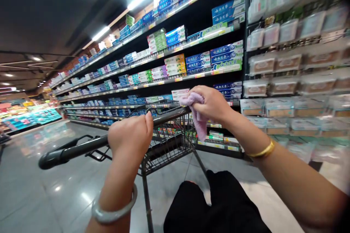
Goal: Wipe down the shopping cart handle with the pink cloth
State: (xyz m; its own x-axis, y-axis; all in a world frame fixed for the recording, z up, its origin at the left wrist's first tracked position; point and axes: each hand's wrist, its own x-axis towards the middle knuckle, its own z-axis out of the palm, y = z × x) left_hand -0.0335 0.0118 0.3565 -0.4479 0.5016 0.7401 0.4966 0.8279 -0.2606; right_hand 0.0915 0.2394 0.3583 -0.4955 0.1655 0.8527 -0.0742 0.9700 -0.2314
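Note:
A dark shopping cart handle [87,146] runs slantwise across the view in front of me. My left hand [130,133] is wrapped round its middle, thumb pointing up along the bar. At the bar's right end, my right hand [210,102] grips a light purple cloth [201,123], which hangs down below the fingers. Cloth and fist cover that end of the handle, so whether the hand also grips the bar cannot be made out. Beyond the handle is the cart's wire basket [169,154].
Long shelves of toothpaste boxes [198,61] line the aisle ahead and to the right. Packaged goods [287,62] hang on a blurred rack at the right. Grey tiled floor [54,193] stretches to the left, with a lit display [32,120] farther off.

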